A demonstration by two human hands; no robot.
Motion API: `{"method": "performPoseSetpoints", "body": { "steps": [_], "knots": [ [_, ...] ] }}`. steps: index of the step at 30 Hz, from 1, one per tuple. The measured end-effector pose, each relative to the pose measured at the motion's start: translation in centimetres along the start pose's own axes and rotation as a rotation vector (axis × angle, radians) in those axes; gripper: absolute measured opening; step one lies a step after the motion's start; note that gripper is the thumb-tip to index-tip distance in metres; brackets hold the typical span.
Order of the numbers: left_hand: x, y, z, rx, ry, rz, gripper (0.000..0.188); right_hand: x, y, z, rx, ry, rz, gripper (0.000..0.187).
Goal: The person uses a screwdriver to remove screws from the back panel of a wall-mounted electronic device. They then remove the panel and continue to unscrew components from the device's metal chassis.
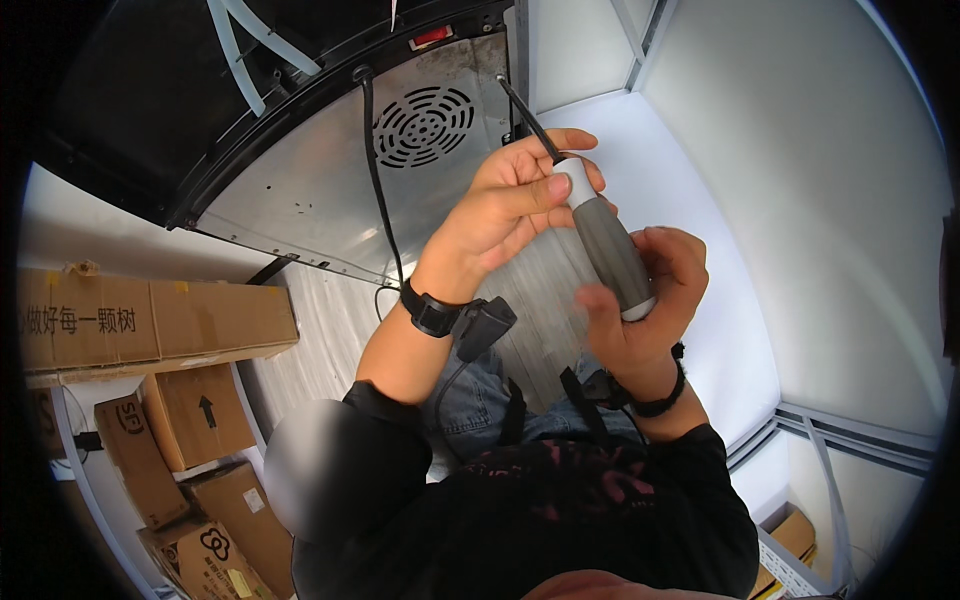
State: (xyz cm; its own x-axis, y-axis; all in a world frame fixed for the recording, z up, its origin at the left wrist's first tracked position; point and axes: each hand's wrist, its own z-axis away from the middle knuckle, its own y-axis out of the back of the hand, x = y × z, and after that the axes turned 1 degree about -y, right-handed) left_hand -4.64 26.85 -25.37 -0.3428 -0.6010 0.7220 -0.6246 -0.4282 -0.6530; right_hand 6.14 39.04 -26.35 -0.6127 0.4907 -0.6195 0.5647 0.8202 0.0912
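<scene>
Left hand was closed thumb-and-fingers round the front of the screwdriver, right of centre; right hand was half-open, cupping its butt, thumb seemingly off, hold unclear. It pointed at the panel, upper centre, contact unclear; an off-axis push could slip it and scratch metal. Cable, left of centre, ran by the left wrist, could snag.
</scene>
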Motion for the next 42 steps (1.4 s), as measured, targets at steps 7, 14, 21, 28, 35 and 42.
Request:
{"method": "performPoseSetpoints", "body": {
  "steps": [7,14,21,28,35,42],
  "knots": [
    [0.3,1.8,0.1,-0.054,0.069,-0.054,0.036,0.0,1.4,-0.8,-0.243,0.253,0.369,0.046],
    [-0.1,0.1,-0.4,0.031,0.001,-0.033,0.035,0.2,1.3,-0.8,-0.067,-0.092,0.109,0.041],
    [0.3,1.2,0.0,-0.026,0.091,-0.077,0.042,-0.2,0.9,-1.5,-0.163,0.259,0.257,0.036],
    [0.3,1.0,-0.2,-0.115,0.007,0.087,0.045,0.8,1.2,0.4,-0.278,-0.140,0.006,0.080],
    [0.3,1.5,0.0,-0.056,0.037,0.011,0.044,0.0,0.8,-0.3,-0.215,0.102,0.177,0.046],
    [0.5,1.5,0.0,0.019,0.042,-0.143,0.041,-0.9,1.1,-1.2,-0.217,0.024,0.184,0.043]
  ]
}}
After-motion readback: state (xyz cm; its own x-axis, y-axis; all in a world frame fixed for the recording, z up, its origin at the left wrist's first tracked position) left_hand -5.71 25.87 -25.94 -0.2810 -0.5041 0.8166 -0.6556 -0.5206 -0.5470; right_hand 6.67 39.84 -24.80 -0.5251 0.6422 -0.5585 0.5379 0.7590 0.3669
